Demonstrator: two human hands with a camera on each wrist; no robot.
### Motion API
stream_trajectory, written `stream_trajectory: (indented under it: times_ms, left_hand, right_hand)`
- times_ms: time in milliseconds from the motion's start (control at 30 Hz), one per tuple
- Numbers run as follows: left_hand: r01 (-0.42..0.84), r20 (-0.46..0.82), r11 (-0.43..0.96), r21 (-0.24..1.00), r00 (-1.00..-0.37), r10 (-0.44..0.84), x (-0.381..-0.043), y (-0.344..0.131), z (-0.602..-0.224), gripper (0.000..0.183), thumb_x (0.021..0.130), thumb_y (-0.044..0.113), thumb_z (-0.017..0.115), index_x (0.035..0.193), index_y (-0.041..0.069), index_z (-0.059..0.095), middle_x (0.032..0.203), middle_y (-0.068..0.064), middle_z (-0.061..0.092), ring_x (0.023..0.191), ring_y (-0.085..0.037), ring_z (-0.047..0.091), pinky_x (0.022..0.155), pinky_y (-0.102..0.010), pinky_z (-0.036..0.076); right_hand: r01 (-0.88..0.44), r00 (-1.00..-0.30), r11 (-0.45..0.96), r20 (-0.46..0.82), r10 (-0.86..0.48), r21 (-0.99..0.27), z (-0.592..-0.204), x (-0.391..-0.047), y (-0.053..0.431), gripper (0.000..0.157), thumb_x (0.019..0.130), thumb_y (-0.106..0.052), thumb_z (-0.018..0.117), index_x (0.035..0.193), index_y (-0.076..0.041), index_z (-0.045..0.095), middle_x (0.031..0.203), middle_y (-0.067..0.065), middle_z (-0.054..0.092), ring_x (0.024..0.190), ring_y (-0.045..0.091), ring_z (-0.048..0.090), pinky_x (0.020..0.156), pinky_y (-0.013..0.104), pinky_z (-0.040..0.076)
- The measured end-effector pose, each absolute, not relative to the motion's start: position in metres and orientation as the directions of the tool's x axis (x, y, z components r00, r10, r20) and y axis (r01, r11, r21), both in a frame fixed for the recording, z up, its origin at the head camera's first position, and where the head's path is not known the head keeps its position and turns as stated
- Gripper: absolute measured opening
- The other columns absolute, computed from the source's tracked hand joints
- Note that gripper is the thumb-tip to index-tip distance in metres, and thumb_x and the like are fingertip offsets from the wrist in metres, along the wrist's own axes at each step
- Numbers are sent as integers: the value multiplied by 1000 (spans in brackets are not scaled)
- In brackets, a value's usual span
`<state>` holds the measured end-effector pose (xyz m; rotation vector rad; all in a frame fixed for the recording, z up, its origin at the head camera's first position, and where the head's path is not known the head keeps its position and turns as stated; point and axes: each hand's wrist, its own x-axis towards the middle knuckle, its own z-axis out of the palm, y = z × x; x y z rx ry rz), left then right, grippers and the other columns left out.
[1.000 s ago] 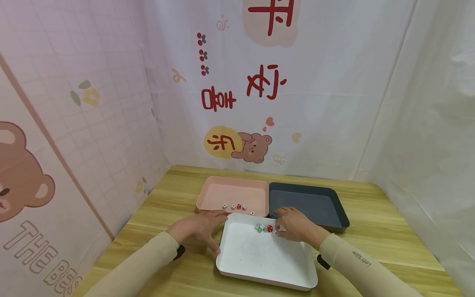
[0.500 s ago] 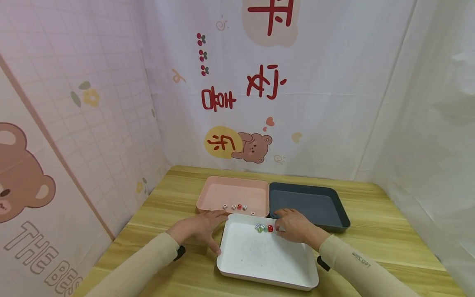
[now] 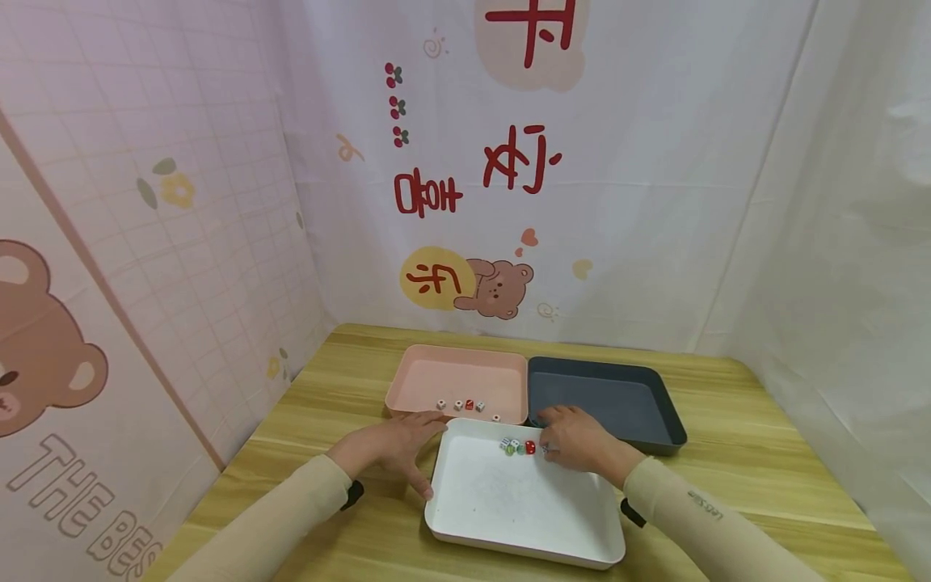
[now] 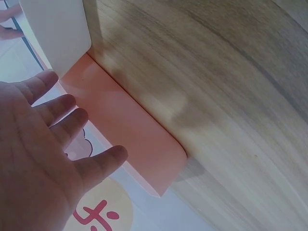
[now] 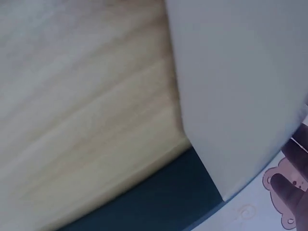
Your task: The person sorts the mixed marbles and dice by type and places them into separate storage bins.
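Note:
In the head view, a white tray (image 3: 509, 501) holds a small cluster of dice (image 3: 511, 446), white and green, with a red die (image 3: 530, 447) at its right end. My right hand (image 3: 578, 440) reaches over the tray's far right part, thumb and fingers curled about a small whitish die (image 3: 545, 448) that they mostly cover. In the right wrist view only part of that hand shows at the edge, thumb (image 5: 286, 187) included. My left hand (image 3: 393, 449) is spread at the white tray's left rim; the left wrist view shows its fingers straight and holding nothing.
Behind the white tray stand a pink tray (image 3: 465, 376) with several white dice and one red die (image 3: 469, 405), and a dark blue tray (image 3: 604, 396) to its right. All stand on a wood-grain table (image 3: 305, 404). Printed cloth (image 3: 640, 202) hangs around it.
My right fingertips have shifted slightly, and the small die at them sits a little farther up and to the right. The left hand and the trays stay in place.

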<state>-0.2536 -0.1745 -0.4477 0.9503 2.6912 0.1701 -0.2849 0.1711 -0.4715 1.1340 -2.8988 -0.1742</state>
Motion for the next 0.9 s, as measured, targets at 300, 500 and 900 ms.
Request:
stream_trajectory:
  times_ms: [300,500,900]
  left_hand:
    - [599,-222,776,198,-743,631,-252,-175,-446,115,66,67,81,152,6,34,161,-9,25,147,-27,23,115,-47,28]
    - [593,-231,780,200,-745,626,-251,-176,-445,116,67,67,81,153,6,32,162,-9,24,148,-28,22,116,-48,27]
    - [597,-226,776,203,-743,631,-251,-175,-443,114,67,65,81,153,7,34,161,-10,25,147,-28,24,115,-48,28]
  right_hand:
    - [-657,-751,754,74,-656,11,-459,-290,166,15,85,-28,78,96,-19,79,133,12,59,123,36,53,100,58,43]
    - [-634,-767,772,176,-617,-57,-447,-296,157,14,84,-26,80,95,-18,80,130,16,61,120,39,56,96,56,47]
    - [-488,-873,856,122,-473,-173,-431,-312,138,18,88,-31,76,99,-18,79,132,17,60,122,37,55,94,55,49]
